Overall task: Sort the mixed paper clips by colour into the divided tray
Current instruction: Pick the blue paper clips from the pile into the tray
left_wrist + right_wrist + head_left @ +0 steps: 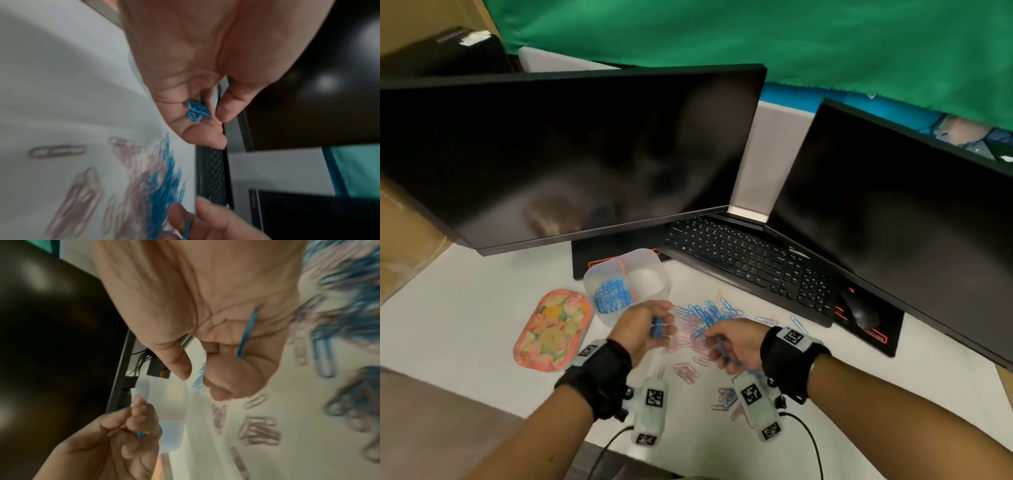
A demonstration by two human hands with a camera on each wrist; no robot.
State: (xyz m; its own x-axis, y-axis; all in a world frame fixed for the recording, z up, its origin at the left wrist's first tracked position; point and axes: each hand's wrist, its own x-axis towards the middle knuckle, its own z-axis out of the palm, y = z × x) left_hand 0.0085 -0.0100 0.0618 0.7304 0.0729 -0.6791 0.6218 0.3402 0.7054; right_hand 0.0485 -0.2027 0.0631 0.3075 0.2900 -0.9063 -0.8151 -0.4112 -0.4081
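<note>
Paper clips (pixel 702 317), blue and pink mixed, are spread in a loose pile on the white desk (pixel 465 308), w/ a few pink strays toward 6 o'clock of the pile. Divided tray (pixel 650 263), translucent, is seen at 10 o'clock of the pile, just in front of the large monitor (pixel 571 154); blue clips (pixel 614 296) are heaped in its left compartment, while the right compartment looks bare of clips, as far as can be told.

Left hand (pixel 645 323) is held just beside the tray's near edge, fingers curled, a small bunch of blue clips (pixel 197 111) cupped in them. Right hand (pixel 732 344) is held over the pile's 6 o'clock edge, fingers curled round blue clips (pixel 247 332) lying across the palm. Hands are close but apart.

Floral tin lid (pixel 551 329) is lying at 9 o'clock of the left hand. Keyboard (pixel 750 267) and mouse (pixel 861 310) are seen at 1–2 o'clock of the pile, under a second monitor (pixel 900 219). Green cloth (pixel 756 34) is hung behind.
</note>
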